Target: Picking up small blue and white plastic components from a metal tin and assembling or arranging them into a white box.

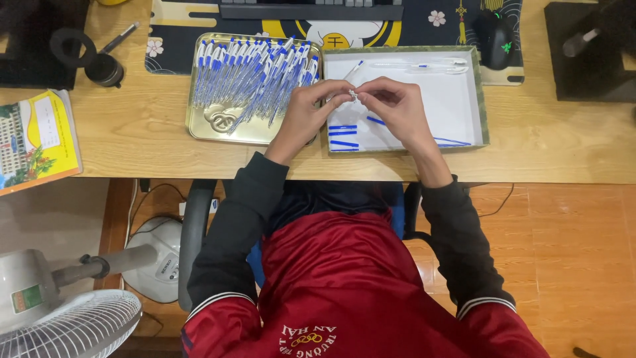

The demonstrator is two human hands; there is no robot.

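Left hand [310, 106] and right hand [391, 105] meeting above white box [457, 99] on bench [139, 132], both grips narrow on small pen part [353, 96], gold tray of pens [199, 126] just beside

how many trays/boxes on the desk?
2. A gold metal tray of blue-and-white pens sits by the left hand; a white-lined box lies under the right hand. None looks hidden.

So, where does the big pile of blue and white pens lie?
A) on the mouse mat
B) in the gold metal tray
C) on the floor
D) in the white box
B: the pens fill the gold metal tray, left of the white box.
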